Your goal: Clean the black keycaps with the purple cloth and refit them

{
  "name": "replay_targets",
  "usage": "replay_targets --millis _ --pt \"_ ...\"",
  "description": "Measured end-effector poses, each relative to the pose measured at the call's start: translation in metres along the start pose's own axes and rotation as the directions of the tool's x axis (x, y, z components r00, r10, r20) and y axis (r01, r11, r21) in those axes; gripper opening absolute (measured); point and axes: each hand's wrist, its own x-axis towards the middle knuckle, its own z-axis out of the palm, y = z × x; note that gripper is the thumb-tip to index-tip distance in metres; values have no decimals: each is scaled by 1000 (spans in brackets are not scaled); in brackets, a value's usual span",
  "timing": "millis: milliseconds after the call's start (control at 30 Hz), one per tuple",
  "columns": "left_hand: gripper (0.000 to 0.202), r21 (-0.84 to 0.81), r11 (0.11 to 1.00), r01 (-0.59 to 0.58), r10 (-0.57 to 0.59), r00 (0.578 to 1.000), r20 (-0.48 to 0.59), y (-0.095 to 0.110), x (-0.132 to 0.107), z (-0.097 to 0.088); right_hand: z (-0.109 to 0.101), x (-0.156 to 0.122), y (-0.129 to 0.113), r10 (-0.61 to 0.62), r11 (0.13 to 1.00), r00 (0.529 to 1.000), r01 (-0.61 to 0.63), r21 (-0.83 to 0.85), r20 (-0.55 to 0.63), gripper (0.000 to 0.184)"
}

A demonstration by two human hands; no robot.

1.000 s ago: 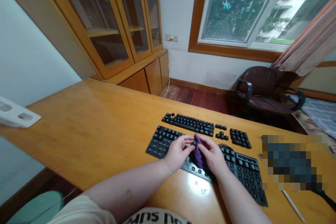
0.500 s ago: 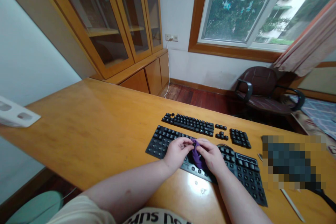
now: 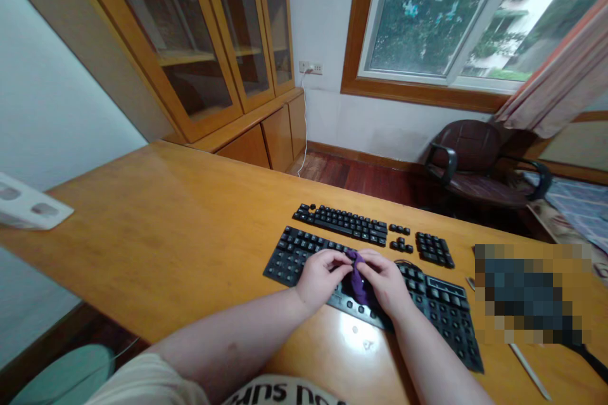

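Above the middle of a black keyboard base, stripped of most of its keycaps, my two hands meet. Fingers of my left hand are pinched together at the left side of a crumpled purple cloth. My right hand grips the same cloth from the right. Something small may be inside the cloth, but the fingers hide it. Behind the base, loose black keycaps lie in keyboard order, with a separate number-pad block on the right.
A blurred-out dark object lies at the desk's right, with a thin light strip near it. A white stand sits on the desk's left. Beyond the wooden desk are a chair and a glass-fronted cabinet.
Both hands stay in nearly the same place over the keyboard. Only the fingers and the purple cloth between them have shifted slightly.
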Motion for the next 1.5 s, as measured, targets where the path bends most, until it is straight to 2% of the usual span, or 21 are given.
replay_targets --millis 167,367,500,600,700,800,900,1067,1233,1500 --pt "14 14 1000 -8 8 999 31 -1 0 -1 0 1 0 -6 1000 998 7 8 -64 17" --pt "14 44 998 -37 36 999 22 -2 1 1 0 0 2 11 1000 1000 -10 25 -15 15" --pt "13 108 985 -131 131 991 8 1 0 0 0 1 3 27 999 998 -26 30 -63 20" --pt "14 163 962 -220 220 975 14 4 0 -1 1 1 3 2 1000 1000 -2 4 -31 23" --pt "13 149 954 -259 259 966 15 6 1 -2 1 1 5 -25 1000 1000 25 3 -10 23" --pt "12 117 962 -246 246 969 16 8 1 -3 1 1 7 -28 999 999 28 16 -29 18" --pt "14 73 983 -165 164 986 27 8 0 -3 1 1 7 -29 999 997 31 35 -77 11" --pt "16 -28 998 -54 55 997 48 3 -2 1 0 1 4 -19 1000 995 19 2 -102 12" --pt "15 -55 996 -68 70 997 30 2 -2 2 1 0 3 -10 1000 997 12 18 -72 11" --pt "14 57 990 -130 127 991 45 1 -2 0 1 1 3 -12 1000 995 12 -3 -104 16"
